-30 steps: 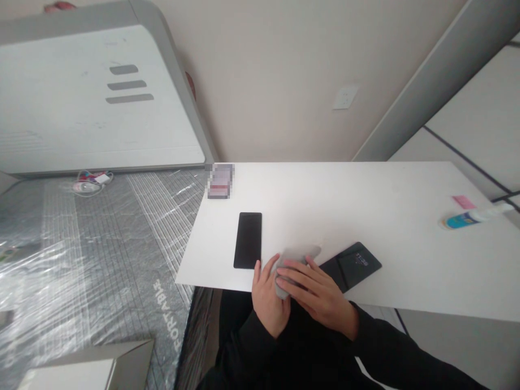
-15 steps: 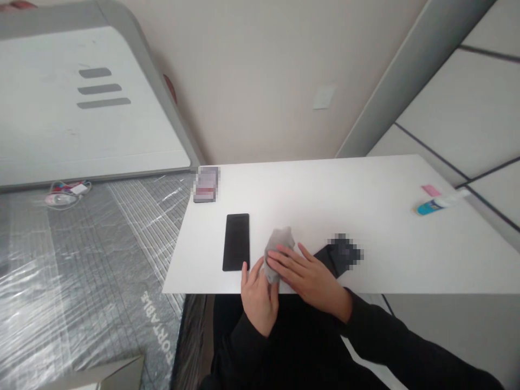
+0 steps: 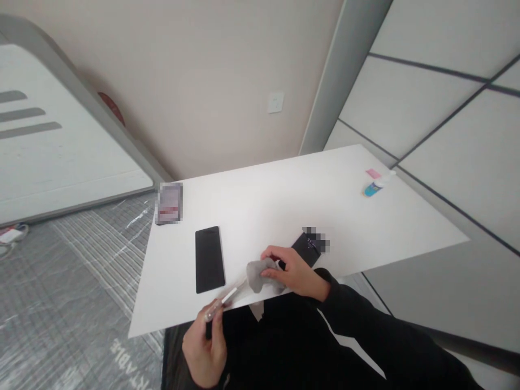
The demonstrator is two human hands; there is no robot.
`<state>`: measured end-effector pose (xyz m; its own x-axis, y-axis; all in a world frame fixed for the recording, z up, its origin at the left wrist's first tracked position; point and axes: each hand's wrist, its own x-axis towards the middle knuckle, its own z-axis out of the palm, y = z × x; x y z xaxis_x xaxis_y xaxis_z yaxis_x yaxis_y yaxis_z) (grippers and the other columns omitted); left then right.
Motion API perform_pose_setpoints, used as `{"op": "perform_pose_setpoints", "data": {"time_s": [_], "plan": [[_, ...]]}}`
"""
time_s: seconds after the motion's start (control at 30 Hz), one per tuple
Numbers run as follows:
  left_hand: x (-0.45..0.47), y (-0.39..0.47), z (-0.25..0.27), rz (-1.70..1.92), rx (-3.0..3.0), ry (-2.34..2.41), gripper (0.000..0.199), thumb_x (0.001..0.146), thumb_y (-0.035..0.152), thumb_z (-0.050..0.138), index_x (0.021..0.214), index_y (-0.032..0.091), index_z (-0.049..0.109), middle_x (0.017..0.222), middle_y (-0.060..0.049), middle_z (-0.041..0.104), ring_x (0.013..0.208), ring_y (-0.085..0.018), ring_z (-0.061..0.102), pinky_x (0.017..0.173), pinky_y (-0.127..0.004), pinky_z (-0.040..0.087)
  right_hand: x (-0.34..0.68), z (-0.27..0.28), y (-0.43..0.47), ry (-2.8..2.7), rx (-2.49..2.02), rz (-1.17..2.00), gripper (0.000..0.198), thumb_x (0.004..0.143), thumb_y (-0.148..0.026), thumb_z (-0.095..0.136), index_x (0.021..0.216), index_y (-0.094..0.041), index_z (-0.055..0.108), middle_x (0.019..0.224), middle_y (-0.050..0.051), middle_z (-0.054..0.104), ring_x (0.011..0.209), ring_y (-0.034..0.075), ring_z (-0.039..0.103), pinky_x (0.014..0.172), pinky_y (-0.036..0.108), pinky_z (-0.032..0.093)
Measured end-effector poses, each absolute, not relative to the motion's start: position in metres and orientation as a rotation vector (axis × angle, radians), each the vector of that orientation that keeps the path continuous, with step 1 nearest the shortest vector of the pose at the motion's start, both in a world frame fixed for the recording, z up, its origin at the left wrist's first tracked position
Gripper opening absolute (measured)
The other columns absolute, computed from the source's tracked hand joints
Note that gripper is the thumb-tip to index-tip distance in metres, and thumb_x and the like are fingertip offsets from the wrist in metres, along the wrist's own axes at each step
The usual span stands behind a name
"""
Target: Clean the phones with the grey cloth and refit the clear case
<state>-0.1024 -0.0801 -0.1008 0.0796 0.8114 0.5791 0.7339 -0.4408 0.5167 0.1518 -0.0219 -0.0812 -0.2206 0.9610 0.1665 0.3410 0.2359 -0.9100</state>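
Near the table's front edge, my left hand point(image 3: 206, 344) pinches a slender, partly clear object point(image 3: 215, 310) with a white strip; I cannot tell its kind. Its far end points up and right toward a crumpled grey cloth point(image 3: 257, 275). Fingers of my right hand point(image 3: 296, 271) are closed on this cloth, which hangs over the table edge. Whether the cloth touches the slender object is unclear. Left of the cloth lies a black tablet or phone point(image 3: 209, 260), screen up. Just beyond my right hand rests a flat black item point(image 3: 305, 248), partly pixelated.
On the white table point(image 3: 260, 206), a pixelated box-like item point(image 3: 169, 203) sits at the far left corner. A blue and white bottle point(image 3: 374, 188) lies at the far right beside a pink slip point(image 3: 372, 173). The wall and grey panels stand behind.
My hands have moved apart: the left went down and left with the slender object now showing, the right now grips the cloth instead of lying flat over it. The view has turned right.
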Motion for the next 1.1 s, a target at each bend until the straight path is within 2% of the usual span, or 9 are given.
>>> {"op": "perform_pose_setpoints", "data": {"time_s": [0.13, 0.3, 0.4, 0.5, 0.6, 0.73, 0.87, 0.97, 1.1], "plan": [[-0.107, -0.084, -0.087, 1.153, 2.035, 1.631, 0.026, 0.101, 0.039, 0.056, 0.090, 0.022, 0.073, 0.079, 0.000, 0.080, 0.069, -0.019, 0.078, 0.065, -0.024, 0.060, 0.147, -0.089, -0.023, -1.567, -1.174, 1.201, 0.053, 0.091, -0.068, 0.063, 0.078, -0.017, 0.070, 0.064, 0.000, 0.064, 0.057, 0.013, 0.056, 0.051, 0.024, 0.044], [-0.095, -0.081, -0.075, 1.099, 1.632, 1.587, 0.036, 0.099, 0.049, 0.057, 0.085, 0.020, 0.073, 0.077, -0.004, 0.080, 0.071, -0.023, 0.078, 0.069, -0.032, 0.063, 0.150, -0.096, -0.024, -1.420, -1.093, 1.335, 0.067, 0.090, -0.076, 0.057, 0.112, -0.016, 0.076, 0.095, 0.011, 0.078, 0.080, 0.022, 0.072, 0.070, 0.034, 0.058], [-0.086, -0.079, -0.071, 1.093, 1.550, 1.588, 0.037, 0.098, 0.050, 0.059, 0.086, 0.019, 0.073, 0.079, -0.006, 0.081, 0.073, -0.025, 0.078, 0.069, -0.034, 0.063, 0.154, -0.096, -0.023, -1.380, -1.117, 1.306, 0.066, 0.090, -0.075, 0.058, 0.120, -0.018, 0.074, 0.109, 0.012, 0.079, 0.093, 0.025, 0.074, 0.080, 0.038, 0.059], [-0.077, -0.082, -0.068, 1.149, 1.443, 1.608, 0.033, 0.096, 0.049, 0.063, 0.088, 0.019, 0.072, 0.079, -0.006, 0.080, 0.073, -0.024, 0.078, 0.069, -0.033, 0.063, 0.156, -0.092, -0.024, -1.389, -1.208, 1.214, 0.053, 0.090, -0.067, 0.064, 0.106, -0.019, 0.077, 0.090, 0.007, 0.079, 0.078, 0.021, 0.072, 0.068, 0.032, 0.057], [-0.069, -0.084, -0.063, 1.236, 1.367, 1.608, 0.030, 0.094, 0.047, 0.066, 0.086, 0.019, 0.071, 0.075, -0.005, 0.078, 0.068, -0.022, 0.077, 0.064, -0.029, 0.061, 0.157, -0.083, -0.026, -1.431, -1.299, 1.093, 0.040, 0.086, -0.060, 0.070, 0.083, -0.020, 0.075, 0.058, -0.002, 0.065, 0.051, 0.015, 0.056, 0.051, 0.025, 0.043], [-0.065, -0.085, -0.049, 1.334, 1.359, 1.593, 0.023, 0.090, 0.038, 0.073, 0.078, 0.019, 0.066, 0.068, -0.001, 0.072, 0.061, -0.016, 0.070, 0.059, -0.024, 0.056, 0.155, -0.076, -0.029, -1.417, -1.365, 0.923, 0.051, 0.087, -0.065, 0.065, 0.060, -0.022, 0.064, 0.046, -0.004, 0.051, 0.043, 0.013, 0.047, 0.047, 0.026, 0.035], [-0.063, -0.085, -0.033, 1.382, 1.462, 1.538, 0.016, 0.085, 0.025, 0.075, 0.076, 0.019, 0.064, 0.068, 0.001, 0.066, 0.061, -0.013, 0.063, 0.060, -0.022, 0.053, 0.149, -0.079, -0.030, -1.300, -1.415, 0.769, 0.057, 0.096, -0.065, 0.055, 0.057, -0.023, 0.060, 0.042, -0.004, 0.045, 0.038, 0.014, 0.044, 0.042, 0.026, 0.033], [-0.059, -0.084, -0.024, 1.423, 1.612, 1.459, 0.012, 0.086, 0.015, 0.071, 0.077, 0.020, 0.064, 0.067, 0.003, 0.064, 0.060, -0.011, 0.060, 0.059, -0.021, 0.050, 0.147, -0.083, -0.031, -1.135, -1.448, 0.609, 0.053, 0.102, -0.060, 0.046, 0.073, -0.021, 0.068, 0.054, 0.000, 0.060, 0.047, 0.018, 0.055, 0.045, 0.028, 0.042], [-0.053, -0.081, -0.018, 1.402, 1.757, 1.457, 0.013, 0.086, 0.012, 0.071, 0.078, 0.020, 0.066, 0.066, 0.003, 0.061, 0.061, -0.012, 0.059, 0.060, -0.023, 0.047, 0.149, -0.075, -0.043, -1.073, -1.386, 0.407, 0.049, 0.107, -0.052, 0.038, 0.102, -0.020, 0.074, 0.095, 0.012, 0.076, 0.089, 0.028, 0.072, 0.077, 0.042, 0.058]]}}
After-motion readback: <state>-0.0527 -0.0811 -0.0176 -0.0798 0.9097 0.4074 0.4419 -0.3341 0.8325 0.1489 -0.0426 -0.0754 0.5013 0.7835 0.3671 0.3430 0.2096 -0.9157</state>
